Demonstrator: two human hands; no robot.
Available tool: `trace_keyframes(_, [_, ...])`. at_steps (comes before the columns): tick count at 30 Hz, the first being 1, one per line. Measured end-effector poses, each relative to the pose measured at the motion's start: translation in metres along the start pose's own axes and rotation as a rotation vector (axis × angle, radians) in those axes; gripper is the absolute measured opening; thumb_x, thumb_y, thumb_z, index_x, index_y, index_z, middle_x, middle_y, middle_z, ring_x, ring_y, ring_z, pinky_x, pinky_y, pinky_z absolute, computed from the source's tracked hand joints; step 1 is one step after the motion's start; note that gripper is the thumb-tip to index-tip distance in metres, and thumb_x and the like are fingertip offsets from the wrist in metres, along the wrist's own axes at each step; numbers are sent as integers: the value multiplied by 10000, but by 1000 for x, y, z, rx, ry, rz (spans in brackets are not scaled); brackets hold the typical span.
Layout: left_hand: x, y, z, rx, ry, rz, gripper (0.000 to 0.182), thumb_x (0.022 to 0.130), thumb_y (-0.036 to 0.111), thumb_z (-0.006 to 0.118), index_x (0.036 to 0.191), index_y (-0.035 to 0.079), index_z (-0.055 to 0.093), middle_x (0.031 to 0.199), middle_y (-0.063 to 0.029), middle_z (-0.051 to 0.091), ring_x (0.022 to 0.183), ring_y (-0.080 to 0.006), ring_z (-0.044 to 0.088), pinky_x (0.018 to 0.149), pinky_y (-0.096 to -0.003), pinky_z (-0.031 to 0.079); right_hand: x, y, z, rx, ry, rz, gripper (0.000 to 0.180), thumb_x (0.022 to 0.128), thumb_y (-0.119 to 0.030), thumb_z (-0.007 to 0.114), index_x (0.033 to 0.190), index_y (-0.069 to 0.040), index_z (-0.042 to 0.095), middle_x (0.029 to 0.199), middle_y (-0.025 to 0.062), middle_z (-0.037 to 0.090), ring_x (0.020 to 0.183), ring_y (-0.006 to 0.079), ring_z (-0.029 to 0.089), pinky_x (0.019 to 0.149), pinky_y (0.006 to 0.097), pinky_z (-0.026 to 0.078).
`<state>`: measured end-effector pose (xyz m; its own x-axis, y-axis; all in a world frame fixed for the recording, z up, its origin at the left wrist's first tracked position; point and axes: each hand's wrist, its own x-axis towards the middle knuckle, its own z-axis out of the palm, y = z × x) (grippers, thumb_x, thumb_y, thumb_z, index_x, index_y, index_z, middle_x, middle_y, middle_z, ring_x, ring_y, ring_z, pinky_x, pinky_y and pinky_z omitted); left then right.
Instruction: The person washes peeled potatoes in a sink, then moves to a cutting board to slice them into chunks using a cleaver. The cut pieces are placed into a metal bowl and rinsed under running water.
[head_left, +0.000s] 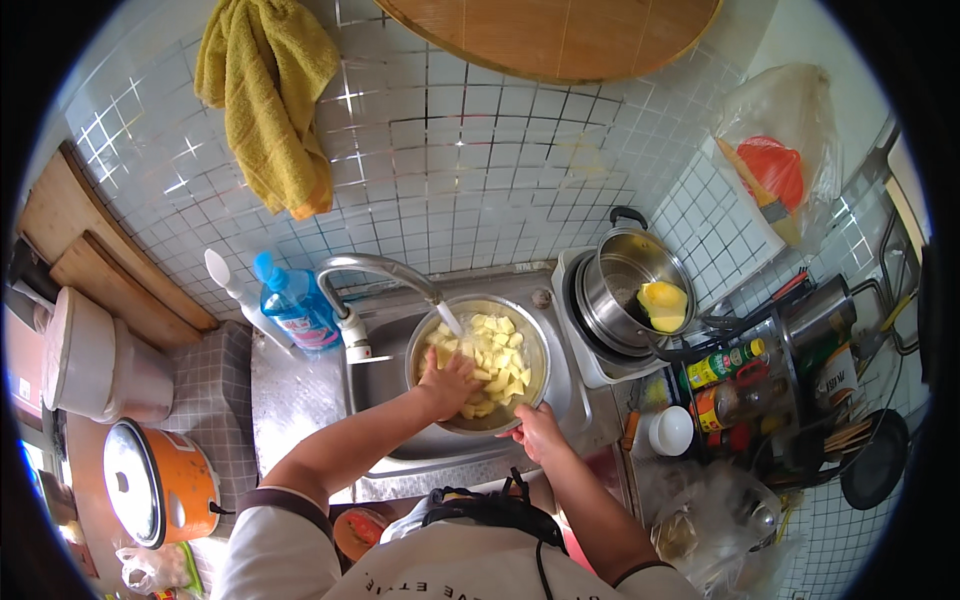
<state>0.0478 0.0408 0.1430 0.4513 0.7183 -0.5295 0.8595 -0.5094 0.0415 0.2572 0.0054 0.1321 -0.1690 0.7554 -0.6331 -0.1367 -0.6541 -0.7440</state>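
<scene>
A round metal basin (545, 352) of pale yellow chunks (499, 360), perhaps cut potato, sits over the stainless steel sink (382, 330). Water runs into it from the curved metal faucet (382, 264). My left hand (450, 384) lies in the basin on the chunks, fingers spread. Its fingertips are partly hidden among the wet pieces. At the basin's lower right, my right hand (538, 433) grips the rim.
A blue soap bottle (300, 307) and a white bottle (244, 300) stand left of the faucet. Stacked pots (619, 255) hold yellow pieces at right, near sauce bottles (724, 364) and a white bowl (671, 431). An orange rice cooker (180, 480) stands at left.
</scene>
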Motion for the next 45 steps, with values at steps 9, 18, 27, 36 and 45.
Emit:
trace_keyframes(9, [59, 10, -12, -402, 196, -330, 814, 879, 261, 642, 1585, 206, 238, 1635, -209, 190, 1476, -401, 275, 1066, -642, 381, -2, 5, 20, 50, -66, 26, 229, 944, -112, 508, 1108, 16, 603, 898, 130, 708, 637, 231, 709, 447, 265, 376])
trace_keyframes(18, [-11, 17, -8, -31, 104, 168, 557, 956, 234, 558, 1501, 210, 445, 1653, -124, 257, 1498, -349, 303, 1167, -613, 292, 0, 2, -10, 10, -2, 6, 232, 944, -103, 512, 1117, 30, 593, 911, 140, 693, 589, 239, 681, 425, 276, 393])
trace_keyframes(27, [-80, -60, 69, -1050, 1128, -356, 237, 934, 89, 631, 1162, 38, 672, 1092, -149, 713, 986, -317, 692, 857, -360, 533, 1, -6, -2, 85, -6, -49, 280, 943, -89, 475, 1175, 39, 563, 912, 171, 693, 611, 247, 698, 422, 271, 354])
trace_keyframes(36, [-12, -142, 106, -1444, 851, -407, 318, 1020, 255, 584, 1076, -31, 712, 964, -99, 741, 924, -187, 699, 864, -312, 528, -14, -25, 0, 118, 16, -50, 302, 956, -120, 497, 1214, 29, 547, 953, 169, 706, 644, 252, 713, 438, 258, 363])
trace_keyframes(45, [-33, -45, 51, -2347, 174, -193, 583, 980, 408, 624, 1406, 26, 509, 1257, -151, 656, 1125, -264, 647, 957, -487, 522, -36, -18, -11, 78, 19, -28, 323, 936, -93, 496, 1229, 22, 570, 981, 151, 711, 615, 237, 709, 417, 242, 374])
